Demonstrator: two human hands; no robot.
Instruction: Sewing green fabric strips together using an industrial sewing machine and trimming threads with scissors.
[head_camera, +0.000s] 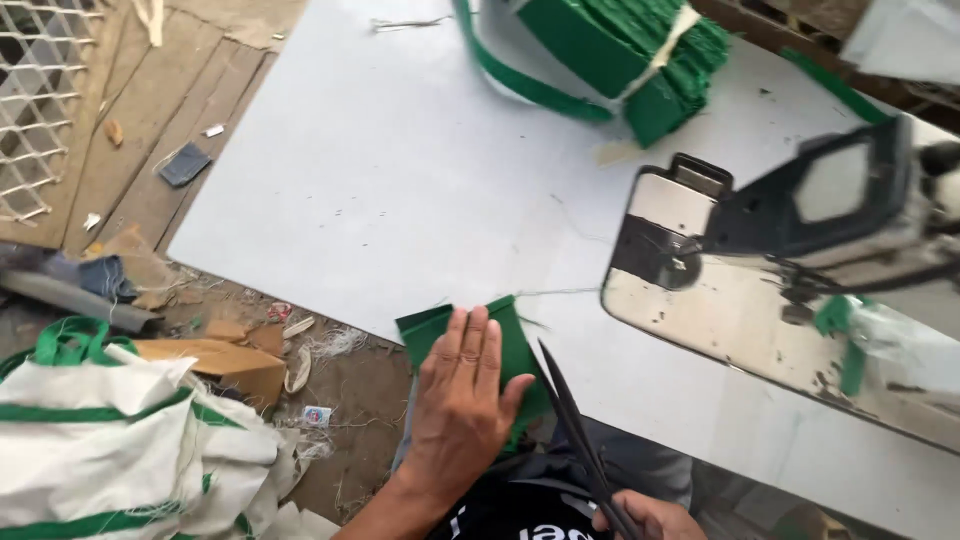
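Left hand (462, 395) lay flat and open on the folded green strap piece (510, 345) at the desk (400, 180) edge; right hand (645, 517) gripped black scissors (580, 440). Strap looked light and floppy, best pinned near the fold.

Soft daylight, motion-blurred upper right

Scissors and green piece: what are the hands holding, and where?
The right hand holds the dark scissors at the handle end, blades pointing up. The left hand lies flat on the folded green strip, pressing it on the table, not gripping it.
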